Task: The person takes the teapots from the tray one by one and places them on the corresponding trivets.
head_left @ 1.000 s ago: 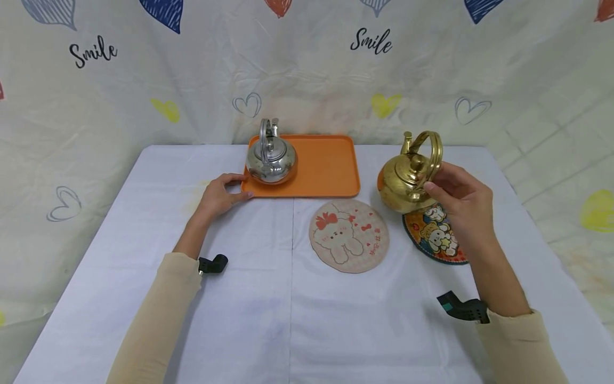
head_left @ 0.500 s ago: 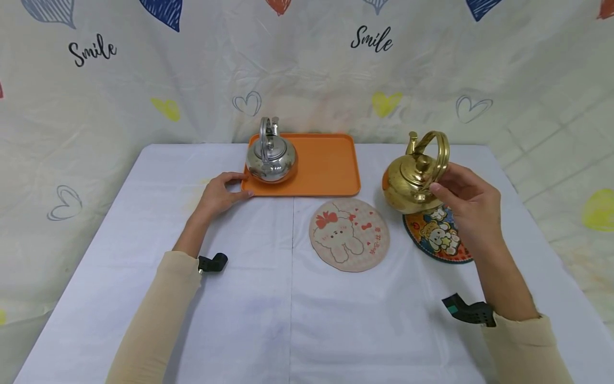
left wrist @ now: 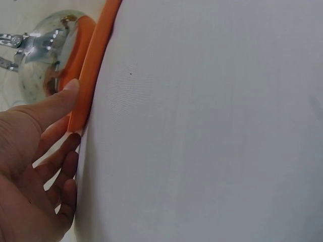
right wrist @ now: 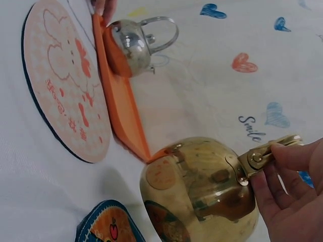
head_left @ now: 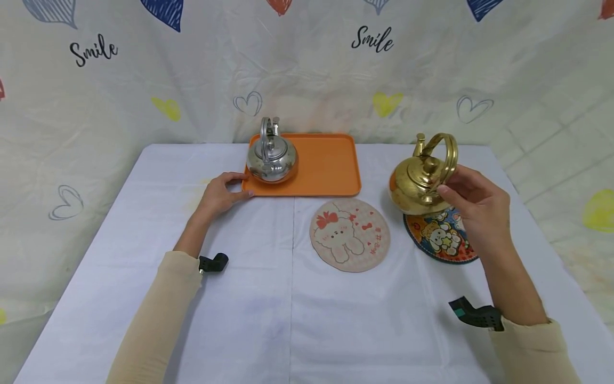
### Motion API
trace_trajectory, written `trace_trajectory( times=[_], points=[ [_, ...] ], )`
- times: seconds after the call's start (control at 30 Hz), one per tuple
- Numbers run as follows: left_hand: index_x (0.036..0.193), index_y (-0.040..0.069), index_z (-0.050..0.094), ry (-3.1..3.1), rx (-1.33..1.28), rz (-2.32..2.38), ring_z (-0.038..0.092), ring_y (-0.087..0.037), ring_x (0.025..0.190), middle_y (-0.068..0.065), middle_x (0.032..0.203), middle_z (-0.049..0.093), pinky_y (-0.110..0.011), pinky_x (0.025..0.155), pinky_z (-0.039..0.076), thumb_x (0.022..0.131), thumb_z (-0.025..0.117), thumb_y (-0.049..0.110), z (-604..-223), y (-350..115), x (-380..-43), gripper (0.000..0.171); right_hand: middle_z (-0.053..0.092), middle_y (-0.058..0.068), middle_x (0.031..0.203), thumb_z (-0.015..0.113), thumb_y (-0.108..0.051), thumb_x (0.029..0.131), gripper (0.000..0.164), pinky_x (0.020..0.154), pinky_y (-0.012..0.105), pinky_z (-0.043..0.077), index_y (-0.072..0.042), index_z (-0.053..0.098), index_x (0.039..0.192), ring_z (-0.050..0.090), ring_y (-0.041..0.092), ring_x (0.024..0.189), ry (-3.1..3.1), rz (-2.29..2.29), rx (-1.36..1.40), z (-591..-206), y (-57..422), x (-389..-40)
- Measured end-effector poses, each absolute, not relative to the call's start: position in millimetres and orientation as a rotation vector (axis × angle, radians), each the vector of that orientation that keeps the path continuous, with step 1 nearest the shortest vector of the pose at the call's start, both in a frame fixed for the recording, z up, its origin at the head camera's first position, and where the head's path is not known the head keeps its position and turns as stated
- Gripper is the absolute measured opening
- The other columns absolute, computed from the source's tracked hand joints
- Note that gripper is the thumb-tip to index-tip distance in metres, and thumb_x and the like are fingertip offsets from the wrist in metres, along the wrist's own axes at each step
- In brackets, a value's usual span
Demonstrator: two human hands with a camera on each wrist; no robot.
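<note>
In the head view my right hand pinches the handle of a gold kettle on its right side. The kettle hangs above a round colourful coaster and covers part of its back edge. A silver kettle stands on the left part of an orange tray. My left hand holds the tray's front left corner. In the left wrist view, its thumb lies against the tray's rim, with other fingers round the corner.
A round pink coaster with a rabbit lies in front of the tray, left of the colourful coaster. A white cloth covers the table. Behind the table hangs a printed curtain.
My right hand has carried the gold kettle a little to the right, uncovering less of the curtain at right and more of the space beside the tray. The left hand and tray stay put.
</note>
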State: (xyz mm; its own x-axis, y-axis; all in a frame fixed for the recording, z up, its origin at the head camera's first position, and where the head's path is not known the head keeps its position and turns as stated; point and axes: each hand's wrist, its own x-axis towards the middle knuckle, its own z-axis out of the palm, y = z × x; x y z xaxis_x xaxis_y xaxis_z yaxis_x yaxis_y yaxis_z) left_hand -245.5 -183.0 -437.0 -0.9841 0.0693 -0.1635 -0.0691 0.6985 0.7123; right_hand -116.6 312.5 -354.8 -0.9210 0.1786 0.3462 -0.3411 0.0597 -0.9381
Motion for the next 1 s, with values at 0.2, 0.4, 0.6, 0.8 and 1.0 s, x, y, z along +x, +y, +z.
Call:
trace_trajectory(
  times=[0.2, 0.4, 0.6, 0.8, 1.0],
  points=[
    [0.144, 0.012, 0.061, 2.739, 0.015, 1.15, 0.041, -0.035, 0.151, -0.014, 0.156, 0.052, -0.052, 0.13, 0.03, 0.093, 0.08, 0.035, -438, -184, -246, 0.058, 0.077, 0.0, 0.107, 0.071, 0.01, 0.091, 0.039, 0.086, 0.01, 0.058, 0.009, 0.066, 0.129, 0.071, 0.01, 0.096, -1.957, 1.931, 0.168, -354, 316, -114],
    [0.143, 0.014, 0.062, 2.723, 0.0, 1.18, 0.041, -0.034, 0.15, -0.013, 0.155, 0.053, -0.052, 0.13, 0.03, 0.092, 0.081, 0.035, -439, -184, -247, 0.058, 0.077, 0.001, 0.109, 0.07, 0.012, 0.091, 0.041, 0.088, 0.011, 0.058, 0.01, 0.065, 0.131, 0.071, 0.01, 0.097, -1.95, 1.92, 0.167, -355, 319, -112],
    [0.142, 0.015, 0.063, 2.719, -0.005, 1.188, 0.041, -0.033, 0.15, -0.012, 0.154, 0.054, -0.052, 0.13, 0.03, 0.091, 0.081, 0.035, -439, -184, -248, 0.058, 0.077, 0.001, 0.109, 0.071, 0.012, 0.091, 0.041, 0.087, 0.011, 0.059, 0.011, 0.065, 0.131, 0.071, 0.011, 0.097, -1.938, 1.924, 0.143, -357, 323, -109],
    [0.142, 0.015, 0.063, 2.723, -0.003, 1.177, 0.041, -0.033, 0.15, -0.012, 0.155, 0.053, -0.052, 0.13, 0.03, 0.092, 0.081, 0.034, -439, -184, -248, 0.057, 0.077, 0.001, 0.108, 0.071, 0.012, 0.09, 0.041, 0.087, 0.011, 0.059, 0.011, 0.065, 0.131, 0.071, 0.011, 0.097, -1.929, 1.924, 0.122, -357, 327, -106],
    [0.142, 0.015, 0.063, 2.729, -0.006, 1.176, 0.041, -0.033, 0.151, -0.012, 0.155, 0.054, -0.052, 0.13, 0.03, 0.092, 0.081, 0.035, -440, -183, -248, 0.057, 0.077, 0.004, 0.107, 0.07, 0.015, 0.089, 0.041, 0.088, 0.012, 0.059, 0.015, 0.063, 0.13, 0.071, 0.012, 0.097, -1.888, 1.947, 0.133, -358, 332, -102]
  ],
)
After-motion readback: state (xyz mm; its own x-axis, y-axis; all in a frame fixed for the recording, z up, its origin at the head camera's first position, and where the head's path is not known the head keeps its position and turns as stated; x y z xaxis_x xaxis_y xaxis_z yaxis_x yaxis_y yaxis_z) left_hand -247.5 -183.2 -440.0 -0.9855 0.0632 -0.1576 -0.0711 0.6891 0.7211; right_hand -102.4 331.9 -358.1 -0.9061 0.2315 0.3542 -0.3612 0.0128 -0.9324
